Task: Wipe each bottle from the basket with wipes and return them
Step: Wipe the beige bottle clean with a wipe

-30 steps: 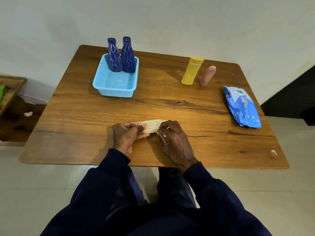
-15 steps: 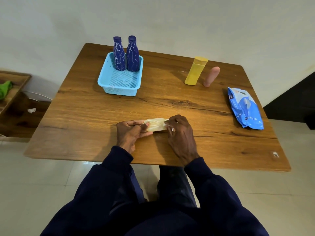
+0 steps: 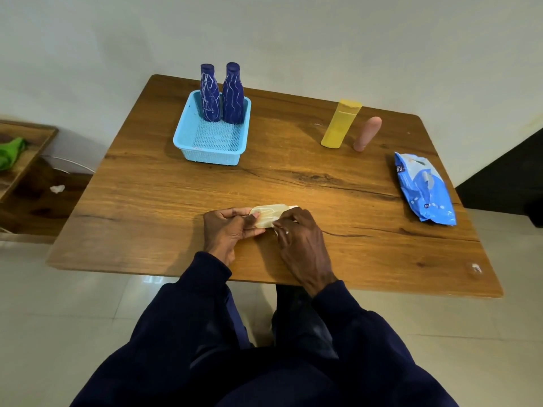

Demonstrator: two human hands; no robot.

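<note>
1. Your left hand point(image 3: 226, 229) grips one end of a cream bottle point(image 3: 268, 214), fingers curled around it, low over the table point(image 3: 176, 201) near its front edge.
2. Your right hand point(image 3: 296, 239) curls over the other end, fingers pinching a white wipe point(image 3: 276, 228) against it.
3. The wipes pack point(image 3: 424, 192) lies to the right.
4. The basket point(image 3: 205, 154) sits far left, with two blue bottles point(image 3: 210, 98) upright at its back.
5. A yellow bottle point(image 3: 339, 124) and a pink bottle point(image 3: 367, 133) stand far right, outside the basket.

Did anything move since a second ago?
Nothing clearly moved. The left hand still holds the cream bottle and the right hand still grips the wipe against it. The two blue bottles in the basket, the yellow bottle, pink bottle and wipes pack stayed put.
</note>
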